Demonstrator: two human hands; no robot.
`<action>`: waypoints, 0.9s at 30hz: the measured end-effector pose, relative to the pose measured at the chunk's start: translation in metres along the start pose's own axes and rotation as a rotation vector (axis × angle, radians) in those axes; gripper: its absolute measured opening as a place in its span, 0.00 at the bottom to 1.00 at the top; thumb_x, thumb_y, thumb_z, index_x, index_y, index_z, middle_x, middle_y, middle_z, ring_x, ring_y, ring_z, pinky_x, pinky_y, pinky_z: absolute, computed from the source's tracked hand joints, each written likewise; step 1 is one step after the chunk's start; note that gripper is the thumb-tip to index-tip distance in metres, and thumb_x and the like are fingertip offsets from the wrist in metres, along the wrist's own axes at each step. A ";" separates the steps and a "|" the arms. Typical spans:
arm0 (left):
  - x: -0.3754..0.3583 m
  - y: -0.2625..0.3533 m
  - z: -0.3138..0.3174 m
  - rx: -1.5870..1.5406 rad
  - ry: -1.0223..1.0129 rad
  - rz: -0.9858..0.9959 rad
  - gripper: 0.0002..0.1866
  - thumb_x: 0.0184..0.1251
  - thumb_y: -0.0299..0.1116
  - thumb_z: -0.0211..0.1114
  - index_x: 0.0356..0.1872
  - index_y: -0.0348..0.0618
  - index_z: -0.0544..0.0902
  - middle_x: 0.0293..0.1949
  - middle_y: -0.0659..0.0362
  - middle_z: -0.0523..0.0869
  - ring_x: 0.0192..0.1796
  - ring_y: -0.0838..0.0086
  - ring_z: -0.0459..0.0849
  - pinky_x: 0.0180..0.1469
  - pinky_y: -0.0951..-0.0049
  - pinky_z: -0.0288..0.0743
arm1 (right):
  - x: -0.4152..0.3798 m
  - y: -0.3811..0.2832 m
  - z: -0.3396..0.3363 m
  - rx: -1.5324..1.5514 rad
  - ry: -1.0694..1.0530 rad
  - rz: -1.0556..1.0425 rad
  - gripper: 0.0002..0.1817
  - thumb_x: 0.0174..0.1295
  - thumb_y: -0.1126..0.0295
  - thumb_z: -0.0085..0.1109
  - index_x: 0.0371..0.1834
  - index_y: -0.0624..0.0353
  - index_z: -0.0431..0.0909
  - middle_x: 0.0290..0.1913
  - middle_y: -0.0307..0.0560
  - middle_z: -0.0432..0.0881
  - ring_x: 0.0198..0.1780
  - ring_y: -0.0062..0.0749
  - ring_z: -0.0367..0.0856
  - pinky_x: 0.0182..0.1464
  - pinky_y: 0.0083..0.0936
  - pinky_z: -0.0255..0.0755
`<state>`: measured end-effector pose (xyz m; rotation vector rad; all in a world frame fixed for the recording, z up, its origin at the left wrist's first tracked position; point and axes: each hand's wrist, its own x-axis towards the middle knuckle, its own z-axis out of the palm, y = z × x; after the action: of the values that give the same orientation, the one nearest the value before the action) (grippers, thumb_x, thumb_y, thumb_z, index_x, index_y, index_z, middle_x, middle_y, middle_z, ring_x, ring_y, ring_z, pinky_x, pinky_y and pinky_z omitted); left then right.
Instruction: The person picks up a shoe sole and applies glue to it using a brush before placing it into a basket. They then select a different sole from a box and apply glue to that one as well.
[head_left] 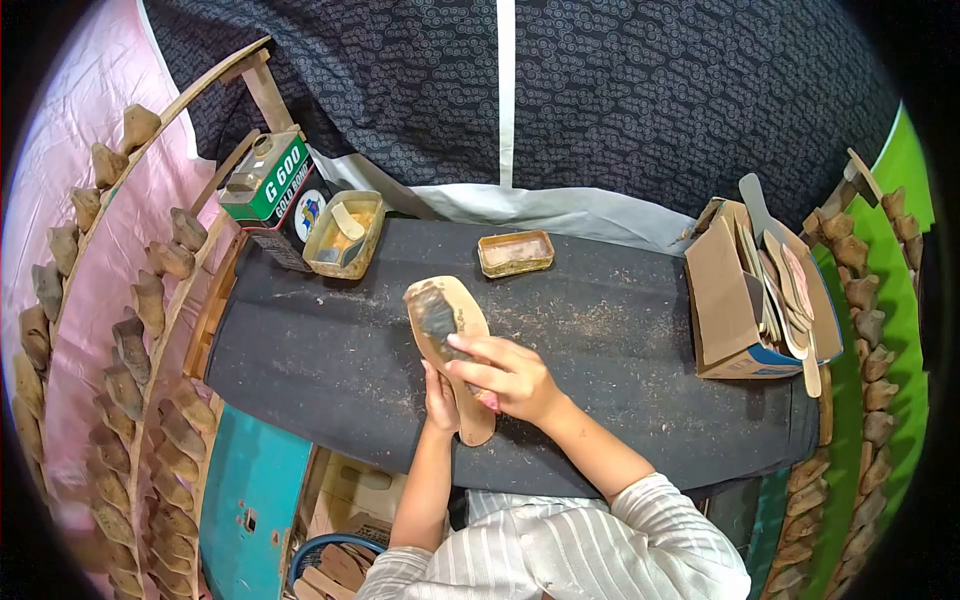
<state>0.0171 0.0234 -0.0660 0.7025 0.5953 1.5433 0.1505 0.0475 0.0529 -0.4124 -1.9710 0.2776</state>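
Tan leather-like sole blank (447,345), flat and foot-shaped, held near the middle of the dark worktop (620,330), toe end angled away from the body, heel end toward it. Dark grey smear across the forepart, matt against the smooth tan.

Left hand (437,398): mostly hidden beneath the sole; appears to cup and support it from below, thumb at the edge. Exact finger spread cannot be told. Support from underneath probably keeps the flat face up and steady.

Right hand (508,375): laid on top of the sole, fingers close together and extended forward, pressing or rubbing the upper face just behind the dark patch. Something pinkish visible at the heel of the palm; identity unclear.

Worktop covering: dark cloth or rubber sheet, dusted with pale grit and fibres.

Within reach at the far edge: small rectangular tin (515,252), shallow, with a brownish content; larger open tray (347,234) with yellow-tan paste and a flat spreader resting in it; green-labelled can (268,178) marked G 600 just beside the tray. Placement close to the working zone suggests easy dipping.

Right side: open cardboard box (735,300) holding upright flat sole cut-outs, stacked on edge for picking one at a time.

Both flanks: curved racks (150,300) carrying rows of wooden, peg-like forms.
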 end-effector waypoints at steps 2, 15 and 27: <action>0.001 0.000 0.003 0.011 0.015 0.005 0.32 0.74 0.55 0.28 0.68 0.44 0.57 0.65 0.56 0.66 0.66 0.68 0.65 0.68 0.66 0.56 | 0.000 -0.001 0.002 0.000 -0.028 0.006 0.18 0.43 0.75 0.62 0.42 0.57 0.81 0.52 0.53 0.78 0.47 0.46 0.81 0.47 0.32 0.77; 0.003 0.007 0.011 -0.007 -0.022 -0.038 0.34 0.73 0.57 0.26 0.70 0.43 0.53 0.69 0.55 0.59 0.71 0.68 0.56 0.71 0.66 0.50 | 0.006 -0.002 -0.003 -0.031 -0.052 -0.015 0.20 0.43 0.75 0.63 0.43 0.56 0.79 0.53 0.49 0.78 0.47 0.44 0.80 0.48 0.31 0.77; -0.001 0.009 0.015 0.007 0.003 -0.059 0.35 0.72 0.59 0.27 0.69 0.43 0.54 0.66 0.54 0.63 0.66 0.66 0.64 0.68 0.66 0.56 | 0.010 0.003 -0.009 -0.058 -0.008 0.027 0.19 0.42 0.75 0.64 0.43 0.55 0.80 0.51 0.48 0.79 0.45 0.43 0.81 0.47 0.32 0.77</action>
<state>0.0224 0.0213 -0.0496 0.6826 0.6186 1.4883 0.1553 0.0544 0.0642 -0.4757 -1.9863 0.2401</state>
